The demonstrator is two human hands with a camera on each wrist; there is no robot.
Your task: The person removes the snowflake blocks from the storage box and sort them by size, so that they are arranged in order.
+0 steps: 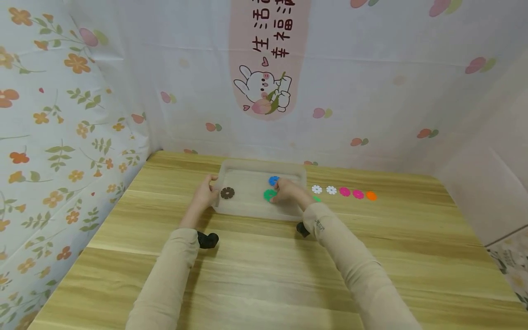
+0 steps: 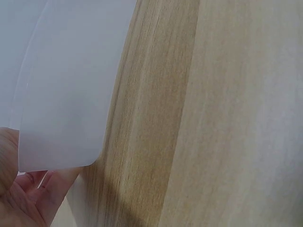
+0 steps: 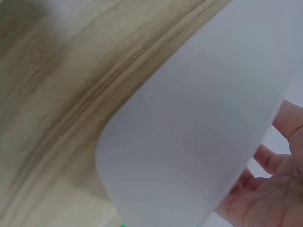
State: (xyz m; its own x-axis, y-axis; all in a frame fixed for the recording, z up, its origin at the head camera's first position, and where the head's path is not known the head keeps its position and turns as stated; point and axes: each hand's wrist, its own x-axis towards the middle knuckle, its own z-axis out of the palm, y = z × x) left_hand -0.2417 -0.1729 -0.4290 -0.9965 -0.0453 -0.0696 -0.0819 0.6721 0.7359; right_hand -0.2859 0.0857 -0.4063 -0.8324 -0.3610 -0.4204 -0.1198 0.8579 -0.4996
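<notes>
My left hand (image 1: 205,195) grips the left end of a translucent white plastic bin (image 1: 247,214); in the left wrist view its thumb and fingers lie on either side of the wall. Inside the bin, near that hand, sits a dark brown notched plastic disc (image 1: 227,193). My right hand (image 1: 288,191) reaches into the bin's right part, fingertips at a green notched disc (image 1: 270,195) and a blue one (image 1: 273,180). Whether it pinches either is unclear. The bin's wall (image 3: 189,123) hides part of that hand in the right wrist view.
Right of the bin, a row on the wooden table (image 1: 255,266) holds white discs (image 1: 331,189), pink discs (image 1: 358,195) and an orange disc (image 1: 371,196). A light green piece (image 1: 316,199) shows partly beside my right forearm. A patterned cloth (image 1: 350,91) hangs behind the table.
</notes>
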